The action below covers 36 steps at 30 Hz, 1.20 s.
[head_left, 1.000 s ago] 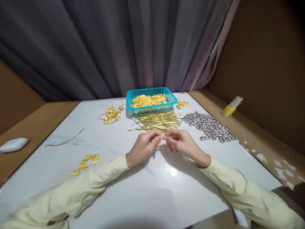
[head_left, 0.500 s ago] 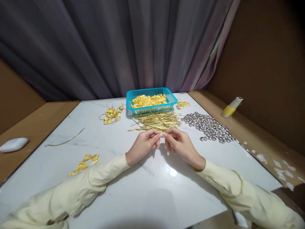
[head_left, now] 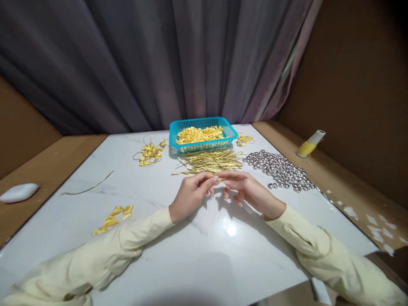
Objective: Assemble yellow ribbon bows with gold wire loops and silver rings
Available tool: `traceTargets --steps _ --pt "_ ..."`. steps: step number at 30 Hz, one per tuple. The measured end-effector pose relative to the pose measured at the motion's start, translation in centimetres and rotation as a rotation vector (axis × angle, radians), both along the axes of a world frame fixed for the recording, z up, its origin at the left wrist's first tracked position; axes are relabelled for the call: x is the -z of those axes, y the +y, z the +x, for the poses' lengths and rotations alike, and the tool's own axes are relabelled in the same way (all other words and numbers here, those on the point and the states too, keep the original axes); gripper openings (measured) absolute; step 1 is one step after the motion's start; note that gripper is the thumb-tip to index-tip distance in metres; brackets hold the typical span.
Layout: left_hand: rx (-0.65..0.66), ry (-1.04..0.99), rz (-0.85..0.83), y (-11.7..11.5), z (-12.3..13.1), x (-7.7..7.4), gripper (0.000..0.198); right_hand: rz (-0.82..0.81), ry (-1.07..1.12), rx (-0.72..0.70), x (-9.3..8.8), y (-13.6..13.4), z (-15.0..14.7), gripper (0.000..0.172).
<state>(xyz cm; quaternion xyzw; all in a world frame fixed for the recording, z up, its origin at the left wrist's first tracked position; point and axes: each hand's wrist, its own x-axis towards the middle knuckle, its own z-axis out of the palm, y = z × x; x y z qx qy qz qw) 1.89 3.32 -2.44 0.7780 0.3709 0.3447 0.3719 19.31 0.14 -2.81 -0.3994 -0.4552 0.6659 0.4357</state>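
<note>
My left hand (head_left: 191,193) and my right hand (head_left: 247,189) meet fingertip to fingertip over the white marble table (head_left: 197,250), just in front of a pile of thin gold wire ties (head_left: 212,161). The left hand's thumb and fingers are pinched together on something too small to make out. The right hand's fingers are more stretched out, touching the left fingertips; what they hold is unclear. Both arms wear pale yellow sleeves.
A turquoise basket (head_left: 178,127) of yellow ribbon pieces stands behind the ties. Silver beads (head_left: 280,169) lie to the right, finished yellow bows (head_left: 149,153) and loose ribbon loops (head_left: 113,219) to the left, with a gold strand (head_left: 87,189). A white object (head_left: 19,192) and a yellow-white spool (head_left: 310,143) lie on the wooden surround.
My right hand has uncurled its fingers and flattened out, its wrist sliding slightly right. The left hand has stayed in its pinch at the same spot.
</note>
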Motion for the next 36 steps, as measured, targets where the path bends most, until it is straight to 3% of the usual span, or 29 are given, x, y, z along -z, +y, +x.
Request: traceTargets --steps 5,14,23,31,36 --pt "0.012 -0.046 -0.009 0.2 -0.1 0.1 0.022 0.138 -0.162 -0.044 -0.6 -0.2 0.2 0.025" --pt "-0.054 0.041 0.260 0.1 -0.2 0.7 0.015 0.268 -0.450 0.218 0.0 -0.2 -0.7 0.021" --pt "0.012 0.106 0.129 0.3 -0.1 0.3 0.020 0.581 -0.602 0.400 0.8 -0.7 -1.3 0.016" --pt "0.027 0.104 0.184 -0.1 -0.1 0.2 0.019 0.335 -0.320 0.393 0.7 -0.4 -1.6 0.020" --pt "0.036 0.063 -0.008 0.0 0.0 0.0 0.025 0.300 -0.215 0.380 1.2 -0.3 -1.7 0.020"
